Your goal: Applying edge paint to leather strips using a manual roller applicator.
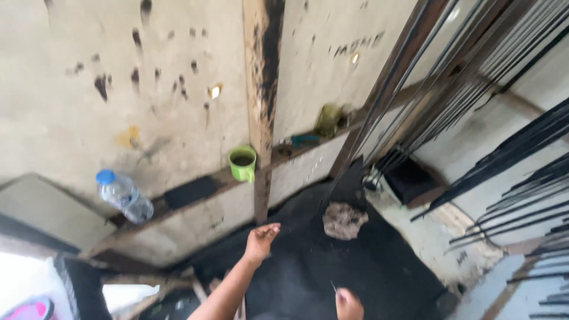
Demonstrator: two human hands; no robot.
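Note:
My left hand (261,240) reaches forward over a black sheet (308,272) on the ground, fingers stretched out and holding nothing. It is closest to the foot of a wooden post (261,195). My right hand (348,306) shows only partly at the bottom edge, closed, with a thin wire (333,288) sticking up from its fingers. A grey crumpled lump (344,220) lies on the black sheet beyond both hands.
A wooden ledge (219,178) on the stained wall carries a green cup (243,163), a clear bottle with a blue cap (124,195), a black block (189,191), a teal tool (305,140) and a yellowish container (327,120). Several dark rods (462,77) lean at the right.

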